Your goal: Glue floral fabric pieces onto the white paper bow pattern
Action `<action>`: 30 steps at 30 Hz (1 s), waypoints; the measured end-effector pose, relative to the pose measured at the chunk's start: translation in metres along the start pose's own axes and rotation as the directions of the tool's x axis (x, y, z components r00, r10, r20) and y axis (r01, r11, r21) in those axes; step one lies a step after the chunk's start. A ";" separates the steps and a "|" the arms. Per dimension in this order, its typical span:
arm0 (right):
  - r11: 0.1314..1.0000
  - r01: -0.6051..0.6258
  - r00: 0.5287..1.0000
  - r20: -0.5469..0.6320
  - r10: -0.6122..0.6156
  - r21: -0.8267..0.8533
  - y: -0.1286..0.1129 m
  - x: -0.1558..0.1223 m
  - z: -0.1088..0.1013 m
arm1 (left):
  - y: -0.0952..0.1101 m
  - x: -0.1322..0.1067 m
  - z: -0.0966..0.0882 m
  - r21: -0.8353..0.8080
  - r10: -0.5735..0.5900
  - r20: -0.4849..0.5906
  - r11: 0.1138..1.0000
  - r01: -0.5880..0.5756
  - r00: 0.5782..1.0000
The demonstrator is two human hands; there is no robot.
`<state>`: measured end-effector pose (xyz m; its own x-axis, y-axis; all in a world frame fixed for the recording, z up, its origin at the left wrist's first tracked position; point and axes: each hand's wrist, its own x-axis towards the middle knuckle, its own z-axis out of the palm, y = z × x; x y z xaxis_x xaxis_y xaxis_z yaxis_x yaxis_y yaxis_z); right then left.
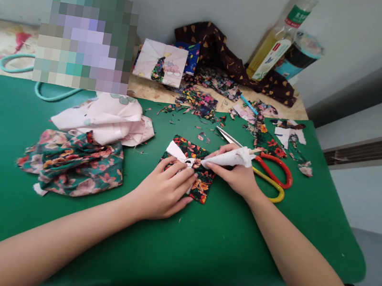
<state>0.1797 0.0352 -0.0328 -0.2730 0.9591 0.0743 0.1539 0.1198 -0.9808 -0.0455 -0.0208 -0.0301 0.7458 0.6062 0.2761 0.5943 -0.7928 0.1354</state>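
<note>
A dark square covered in floral fabric (pixel 201 190) lies on the green table, with white and patterned strips meeting near its middle. My left hand (pixel 169 185) lies over its left side, fingers stretched out and pressing the fabric down. In my right hand (pixel 235 172) is a white cone-shaped bag (pixel 228 157), gripped between thumb and fingers, its tip at the middle of the square. A thin stick shows at the bag's wide end. Scissors (pixel 284 172) with red and yellow handles lie partly under my right hand.
Crumpled green floral cloth (pixel 82 164) and pale pink cloth (pixel 107 120) lie to the left. Behind are fabric scraps (pixel 201 101), a pale patterned square (pixel 163 63), brown cloth (pixel 220 51), a bottle of yellow liquid (pixel 275 45) and a tub (pixel 296 58).
</note>
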 end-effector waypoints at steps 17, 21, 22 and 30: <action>0.999 -0.042 0.999 0.014 0.042 0.014 -0.001 0.000 0.001 | 0.000 0.001 -0.001 0.003 0.001 0.008 1.000 -0.001 1.000; 0.998 -0.044 0.999 0.021 0.043 0.034 -0.001 0.000 0.002 | 0.000 0.001 0.000 0.005 0.010 0.004 1.000 -0.010 1.000; 0.999 -0.040 0.999 0.020 0.039 0.034 -0.001 0.000 0.002 | 0.000 0.001 0.000 0.009 0.012 0.001 1.000 -0.012 1.000; 0.998 -0.023 1.000 0.007 0.024 -0.058 -0.003 -0.002 0.004 | 0.000 0.001 0.000 0.018 0.010 0.003 1.000 -0.010 1.000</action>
<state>0.1754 0.0321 -0.0305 -0.2756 0.9600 0.0499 0.2153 0.1122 -0.9701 -0.0449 -0.0205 -0.0297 0.7529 0.5983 0.2743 0.5919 -0.7977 0.1151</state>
